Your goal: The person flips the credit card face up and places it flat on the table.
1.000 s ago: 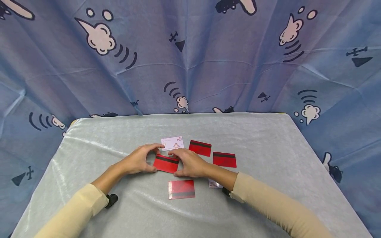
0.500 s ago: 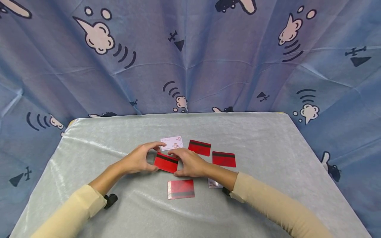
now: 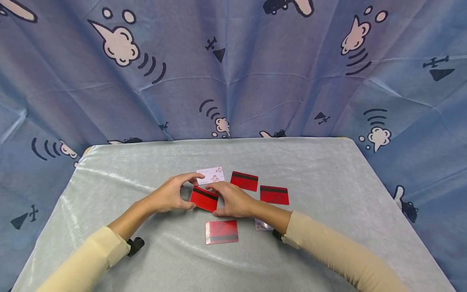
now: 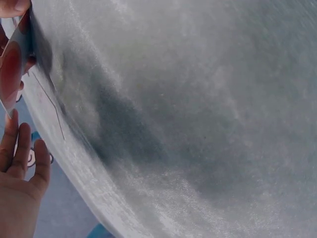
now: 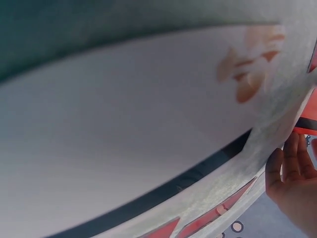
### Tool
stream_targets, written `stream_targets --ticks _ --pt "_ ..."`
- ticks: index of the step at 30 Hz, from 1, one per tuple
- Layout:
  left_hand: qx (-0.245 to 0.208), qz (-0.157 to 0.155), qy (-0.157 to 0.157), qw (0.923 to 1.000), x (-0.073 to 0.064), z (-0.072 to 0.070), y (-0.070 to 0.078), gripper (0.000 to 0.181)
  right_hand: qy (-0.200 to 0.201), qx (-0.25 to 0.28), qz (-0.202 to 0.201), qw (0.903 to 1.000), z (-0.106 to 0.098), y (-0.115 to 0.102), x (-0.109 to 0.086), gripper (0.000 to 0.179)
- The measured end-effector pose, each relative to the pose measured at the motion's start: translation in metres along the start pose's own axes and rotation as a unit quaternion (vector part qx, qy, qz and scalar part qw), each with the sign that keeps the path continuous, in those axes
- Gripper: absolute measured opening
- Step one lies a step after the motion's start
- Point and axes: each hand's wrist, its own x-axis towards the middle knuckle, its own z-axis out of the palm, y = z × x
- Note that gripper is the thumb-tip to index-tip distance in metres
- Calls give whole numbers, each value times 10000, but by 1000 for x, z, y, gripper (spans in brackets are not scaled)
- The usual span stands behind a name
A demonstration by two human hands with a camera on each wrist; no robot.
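Note:
A red card with a black magnetic stripe (image 3: 204,199) is held tilted, its near side raised off the table. My left hand (image 3: 172,195) grips its left end, thumb at the near corner and a finger at the far one. At the right end, my right hand (image 3: 233,200) holds it between thumb and curved fingers. The left wrist view shows the pale, red-patterned underside of the card (image 4: 12,72) above the cloth. Just beyond the hands lies a white VIP card (image 3: 211,175), close to the left fingertips.
Two red striped cards (image 3: 244,181) lie behind and right of the right hand. Nearer me is a paler red card (image 3: 221,232). A white card (image 3: 262,225) sits partly under the right wrist. Grey cloth covers the table (image 3: 310,251); a blue patterned curtain (image 3: 262,97) hangs behind.
The held red card has tilted further and its left end has shifted slightly right, with the left hand following. The right hand stays almost in place.

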Motion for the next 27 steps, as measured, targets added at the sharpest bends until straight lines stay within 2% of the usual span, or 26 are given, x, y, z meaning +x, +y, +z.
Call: stream_targets --ticks 17,27 --pt "127 45 22 9999 -1 0 4 71 333 -192 151 9991 2 -12 3 63" --pt "258 84 36 9996 -2 1 5 70 305 -379 283 9984 2 -17 4 61"
